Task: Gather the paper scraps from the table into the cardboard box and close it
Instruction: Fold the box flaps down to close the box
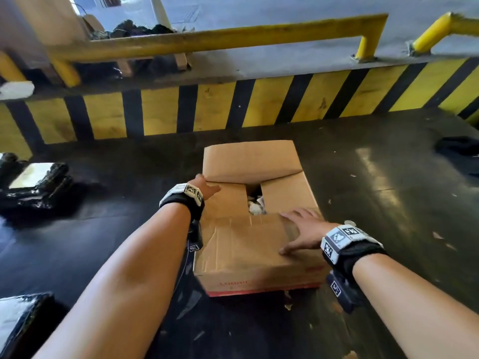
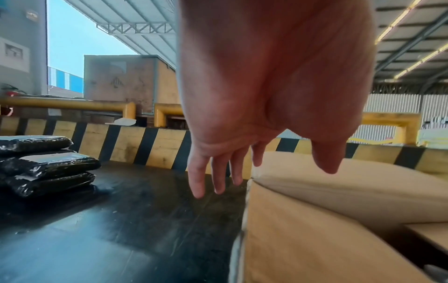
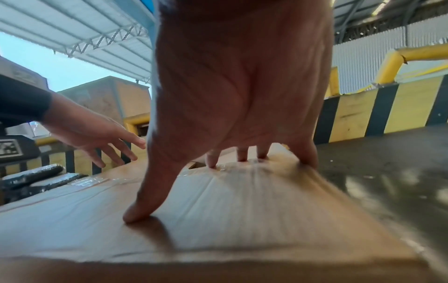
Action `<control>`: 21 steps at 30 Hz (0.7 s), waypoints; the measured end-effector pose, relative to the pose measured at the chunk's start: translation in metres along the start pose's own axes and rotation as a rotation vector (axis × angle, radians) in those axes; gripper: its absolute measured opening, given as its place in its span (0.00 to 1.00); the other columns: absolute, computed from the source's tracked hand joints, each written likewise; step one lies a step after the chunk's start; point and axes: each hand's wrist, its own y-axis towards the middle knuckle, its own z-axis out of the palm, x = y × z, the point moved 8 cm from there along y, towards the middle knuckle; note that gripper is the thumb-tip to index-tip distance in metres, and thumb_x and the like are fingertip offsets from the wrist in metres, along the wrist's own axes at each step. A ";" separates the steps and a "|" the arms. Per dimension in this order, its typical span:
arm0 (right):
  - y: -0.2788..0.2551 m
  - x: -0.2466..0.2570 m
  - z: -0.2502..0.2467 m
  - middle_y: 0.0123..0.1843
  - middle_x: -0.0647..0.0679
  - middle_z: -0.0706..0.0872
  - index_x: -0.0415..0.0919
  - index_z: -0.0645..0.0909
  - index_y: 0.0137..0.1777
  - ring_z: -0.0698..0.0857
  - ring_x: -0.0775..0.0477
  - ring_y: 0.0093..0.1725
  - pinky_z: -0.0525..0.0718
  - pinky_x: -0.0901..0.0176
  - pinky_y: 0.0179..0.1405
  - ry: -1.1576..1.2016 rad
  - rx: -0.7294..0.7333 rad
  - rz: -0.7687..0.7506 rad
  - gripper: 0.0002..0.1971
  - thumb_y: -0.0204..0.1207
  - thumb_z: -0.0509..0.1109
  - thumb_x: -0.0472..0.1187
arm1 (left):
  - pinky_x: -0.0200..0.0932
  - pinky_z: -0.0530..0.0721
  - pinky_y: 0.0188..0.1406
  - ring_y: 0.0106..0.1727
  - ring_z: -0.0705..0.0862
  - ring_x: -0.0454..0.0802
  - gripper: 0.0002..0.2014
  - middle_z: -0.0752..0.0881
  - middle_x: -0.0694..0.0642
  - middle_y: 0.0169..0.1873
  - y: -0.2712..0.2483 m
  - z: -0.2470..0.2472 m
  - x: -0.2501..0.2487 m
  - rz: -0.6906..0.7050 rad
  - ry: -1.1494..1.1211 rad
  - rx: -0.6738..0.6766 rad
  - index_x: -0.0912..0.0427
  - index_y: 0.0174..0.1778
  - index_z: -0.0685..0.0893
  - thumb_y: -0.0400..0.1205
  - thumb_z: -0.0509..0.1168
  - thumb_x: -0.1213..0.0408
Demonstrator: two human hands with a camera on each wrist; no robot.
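A brown cardboard box point(image 1: 241, 244) with red print stands on the dark table point(image 1: 375, 203) in the head view. Its near flap lies folded down and its far flap point(image 1: 248, 159) leans over the top; white paper scraps point(image 1: 256, 207) show through the gap between flaps. My right hand point(image 1: 302, 233) presses flat on the near flap point(image 3: 218, 201), fingers spread. My left hand point(image 1: 204, 186) reaches over the box's left edge point(image 2: 266, 220) with straight fingers point(image 2: 218, 176), holding nothing. A few small scraps point(image 1: 287, 305) lie on the table by the box's front.
Black plastic-wrapped packs point(image 1: 44, 187) are stacked at the table's left, another point(image 1: 23, 320) at the near left. A dark bundle point(image 1: 458, 151) sits far right. A yellow-and-black striped barrier point(image 1: 233, 107) and yellow rails point(image 1: 207, 40) run behind the table.
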 end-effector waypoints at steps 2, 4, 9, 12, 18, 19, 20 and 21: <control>0.001 0.001 -0.003 0.90 0.50 0.45 0.63 0.45 0.86 0.43 0.42 0.88 0.51 0.32 0.85 -0.002 0.015 -0.004 0.67 0.48 0.74 0.81 | 0.54 0.77 0.69 0.73 0.78 0.64 0.41 0.78 0.63 0.74 0.013 0.001 0.000 -0.013 -0.044 0.031 0.59 0.84 0.62 0.81 0.69 0.43; 0.000 0.003 -0.004 0.90 0.50 0.46 0.62 0.47 0.86 0.45 0.42 0.88 0.52 0.33 0.85 0.006 0.024 -0.004 0.65 0.51 0.77 0.77 | 0.53 0.77 0.65 0.73 0.78 0.64 0.43 0.77 0.62 0.75 0.023 0.001 -0.001 -0.020 -0.130 0.057 0.57 0.86 0.59 0.80 0.71 0.44; -0.006 0.004 -0.003 0.90 0.52 0.42 0.67 0.46 0.85 0.41 0.44 0.88 0.52 0.28 0.83 0.052 0.020 0.011 0.63 0.52 0.79 0.75 | 0.61 0.76 0.73 0.75 0.76 0.68 0.53 0.71 0.63 0.80 0.039 -0.007 -0.006 -0.029 -0.386 0.070 0.49 0.89 0.44 0.77 0.74 0.44; -0.010 0.004 -0.001 0.90 0.54 0.38 0.66 0.46 0.85 0.37 0.44 0.88 0.50 0.23 0.81 0.068 0.033 0.029 0.61 0.57 0.80 0.72 | 0.70 0.74 0.74 0.77 0.73 0.71 0.59 0.67 0.66 0.82 0.045 -0.012 -0.005 -0.066 -0.572 0.065 0.43 0.88 0.41 0.71 0.76 0.38; -0.022 0.010 -0.007 0.88 0.54 0.32 0.67 0.40 0.85 0.32 0.40 0.87 0.39 0.19 0.80 0.049 -0.071 0.026 0.64 0.55 0.79 0.73 | 0.59 0.75 0.73 0.72 0.78 0.62 0.44 0.75 0.61 0.76 0.020 -0.039 -0.014 0.161 -0.779 -0.086 0.42 0.86 0.49 0.79 0.65 0.34; -0.025 0.011 -0.013 0.87 0.53 0.26 0.68 0.34 0.84 0.26 0.38 0.85 0.36 0.20 0.80 0.028 -0.140 0.007 0.67 0.53 0.78 0.75 | 0.52 0.78 0.69 0.67 0.81 0.56 0.38 0.79 0.58 0.71 0.010 -0.047 -0.017 0.224 -0.765 -0.148 0.44 0.84 0.58 0.82 0.63 0.36; -0.030 0.015 -0.020 0.85 0.51 0.21 0.68 0.29 0.83 0.21 0.37 0.82 0.34 0.21 0.79 -0.015 -0.237 -0.041 0.71 0.51 0.77 0.77 | 0.44 0.80 0.60 0.60 0.83 0.50 0.31 0.82 0.54 0.65 -0.001 -0.053 -0.018 0.274 -0.734 -0.210 0.48 0.80 0.67 0.84 0.62 0.38; -0.037 0.021 -0.029 0.84 0.50 0.19 0.67 0.26 0.82 0.19 0.36 0.81 0.33 0.21 0.79 -0.076 -0.348 -0.110 0.72 0.50 0.76 0.79 | 0.38 0.79 0.53 0.53 0.83 0.45 0.26 0.84 0.52 0.60 -0.011 -0.057 -0.018 0.301 -0.690 -0.266 0.51 0.74 0.75 0.85 0.61 0.40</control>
